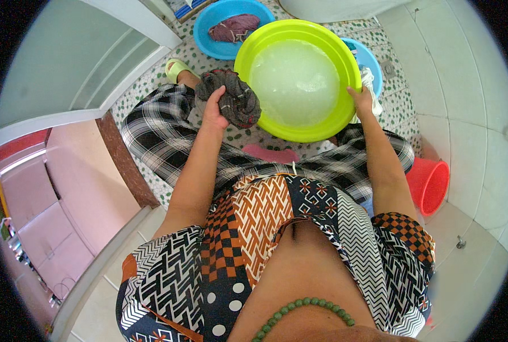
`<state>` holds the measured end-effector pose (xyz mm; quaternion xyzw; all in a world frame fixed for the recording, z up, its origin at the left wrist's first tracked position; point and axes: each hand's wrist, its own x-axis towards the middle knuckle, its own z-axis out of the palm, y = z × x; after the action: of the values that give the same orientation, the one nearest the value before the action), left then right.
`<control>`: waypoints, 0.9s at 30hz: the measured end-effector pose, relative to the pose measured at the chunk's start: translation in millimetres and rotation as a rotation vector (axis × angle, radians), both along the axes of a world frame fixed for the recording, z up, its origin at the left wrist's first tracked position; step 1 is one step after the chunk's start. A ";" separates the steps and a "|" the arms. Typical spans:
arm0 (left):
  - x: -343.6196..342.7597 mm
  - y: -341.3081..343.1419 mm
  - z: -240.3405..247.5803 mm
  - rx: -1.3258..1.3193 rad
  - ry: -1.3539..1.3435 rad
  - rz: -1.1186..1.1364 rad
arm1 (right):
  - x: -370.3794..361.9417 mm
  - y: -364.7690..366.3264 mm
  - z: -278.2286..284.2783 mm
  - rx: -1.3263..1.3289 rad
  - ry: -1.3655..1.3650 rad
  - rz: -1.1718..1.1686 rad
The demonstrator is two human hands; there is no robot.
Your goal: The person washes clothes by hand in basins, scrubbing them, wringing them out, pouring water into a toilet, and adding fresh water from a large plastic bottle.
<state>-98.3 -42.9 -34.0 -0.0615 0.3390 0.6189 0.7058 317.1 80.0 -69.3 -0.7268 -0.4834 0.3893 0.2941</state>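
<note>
My left hand (215, 111) is closed on a bunched, twisted dark grey cloth (240, 102) with small red patches, held just left of the basin. Its fingers are partly hidden under the cloth. A large yellow-green basin (297, 137) of cloudy, whitish water (294, 80) lies in front of me. My right hand (362, 101) grips the basin's right rim, thumb toward the inside and the other fingers out of sight behind the wall. The basin appears tilted up toward me.
Behind the basin at left sits a blue tub (200, 34) with a purplish cloth (234, 28). Another blue tub (371, 57) with white cloth (369, 82) is partly hidden at right. A red bucket (430, 185) lies by the right wall. A glass-panelled door (72, 68) stands at left.
</note>
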 end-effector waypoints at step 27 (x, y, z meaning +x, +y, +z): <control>13.7 15.6 5.5 0.150 -0.242 0.261 | -23.8 46.8 132.3 0.070 0.051 0.125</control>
<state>-84.6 -27.3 -28.5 -0.1260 0.1938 0.7168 0.6579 293.2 126.8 63.0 -0.6744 -0.5335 0.4082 0.3064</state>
